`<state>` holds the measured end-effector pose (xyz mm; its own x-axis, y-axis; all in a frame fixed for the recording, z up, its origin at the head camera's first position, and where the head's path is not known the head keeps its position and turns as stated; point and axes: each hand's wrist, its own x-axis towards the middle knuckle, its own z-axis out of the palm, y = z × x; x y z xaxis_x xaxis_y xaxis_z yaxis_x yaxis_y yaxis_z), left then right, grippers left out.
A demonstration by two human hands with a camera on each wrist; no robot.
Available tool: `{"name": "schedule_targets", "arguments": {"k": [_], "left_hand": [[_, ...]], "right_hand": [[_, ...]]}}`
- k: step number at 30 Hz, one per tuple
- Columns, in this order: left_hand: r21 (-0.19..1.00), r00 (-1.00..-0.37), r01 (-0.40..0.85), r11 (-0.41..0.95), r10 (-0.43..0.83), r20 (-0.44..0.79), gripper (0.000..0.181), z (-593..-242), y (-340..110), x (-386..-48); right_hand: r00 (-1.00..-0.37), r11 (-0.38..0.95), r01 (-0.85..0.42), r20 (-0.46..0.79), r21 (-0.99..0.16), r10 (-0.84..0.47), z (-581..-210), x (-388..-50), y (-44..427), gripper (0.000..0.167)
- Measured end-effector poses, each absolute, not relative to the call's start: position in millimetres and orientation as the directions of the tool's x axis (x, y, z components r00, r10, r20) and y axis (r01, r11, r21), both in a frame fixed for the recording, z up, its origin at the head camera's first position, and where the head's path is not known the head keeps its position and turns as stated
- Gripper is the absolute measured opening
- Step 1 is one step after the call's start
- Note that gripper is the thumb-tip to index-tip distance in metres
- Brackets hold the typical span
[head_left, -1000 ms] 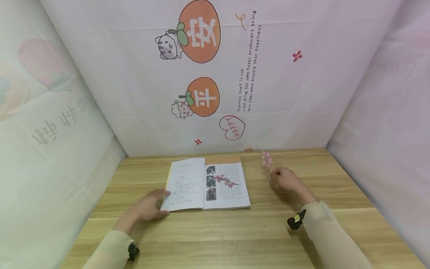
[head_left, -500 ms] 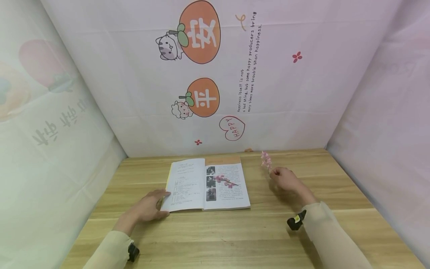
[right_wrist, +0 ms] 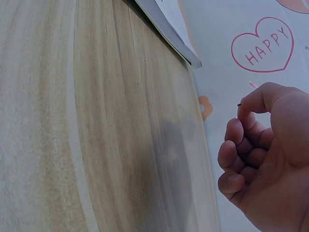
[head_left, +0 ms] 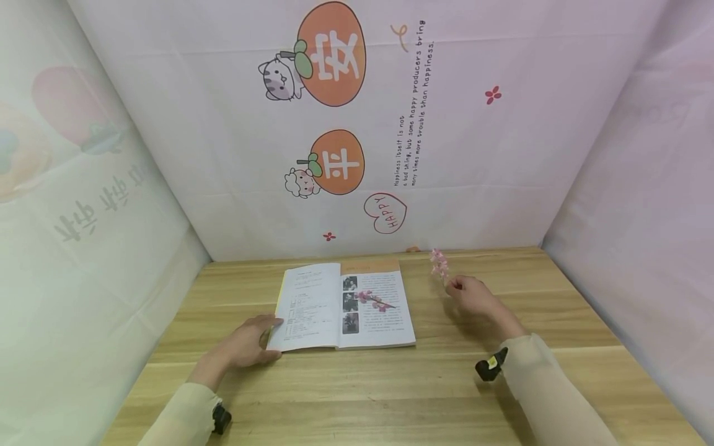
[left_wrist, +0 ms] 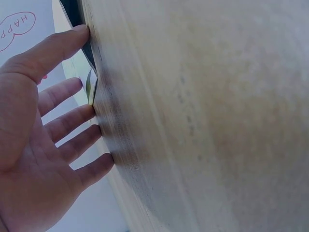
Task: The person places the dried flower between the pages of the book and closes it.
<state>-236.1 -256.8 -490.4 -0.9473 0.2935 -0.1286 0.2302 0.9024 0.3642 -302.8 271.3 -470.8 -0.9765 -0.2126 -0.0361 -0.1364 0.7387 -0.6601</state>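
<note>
An open book (head_left: 309, 313) lies on the table, with printed text on both pages and small photos on the right one. Across that right page rests a pink flower sprig (head_left: 379, 303). My left hand (head_left: 245, 342) touches the book's lower left edge, its fingers spread and fairly straight in the left wrist view. Right of the book, my right hand (head_left: 474, 296) pinches the stem of a second pink flower sprig (head_left: 439, 263) between thumb and forefinger, blossoms pointing up and left. In the right wrist view only the dark stem end and a bit of pink show.
The wooden table (head_left: 357, 402) ends at a white printed cloth backdrop (head_left: 463, 204) behind the book. Cloth walls also stand at the left and right. Each wrist carries a small black camera, such as the right wrist camera (head_left: 489, 367).
The flower sprig in my right hand has shifted slightly left, towards the book. My left hand, the book and the sprig on its page have stayed in place.
</note>
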Motion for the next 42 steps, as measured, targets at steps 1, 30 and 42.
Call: {"name": "schedule_targets", "arguments": {"k": [1, 30, 42], "left_hand": [[0.364, -0.947, 0.230, 0.903, 0.293, -0.129, 0.077, -490.3, -256.8, -235.9], [0.365, -0.946, 0.231, 0.902, 0.296, -0.133, 0.076, -487.7, -255.6, -235.3], [0.372, -0.945, 0.225, 0.900, 0.295, -0.140, 0.076, -485.9, -254.3, -234.8]], "right_hand": [[-0.977, 0.738, -0.136, -0.035, -0.661, -0.210, -470.8, -302.7, 271.0, 0.028], [-0.964, 0.727, -0.151, -0.062, -0.669, -0.258, -468.9, -304.8, 269.9, 0.029], [-0.965, 0.719, -0.156, -0.051, -0.677, -0.258, -469.8, -304.7, 264.6, 0.027]]}}
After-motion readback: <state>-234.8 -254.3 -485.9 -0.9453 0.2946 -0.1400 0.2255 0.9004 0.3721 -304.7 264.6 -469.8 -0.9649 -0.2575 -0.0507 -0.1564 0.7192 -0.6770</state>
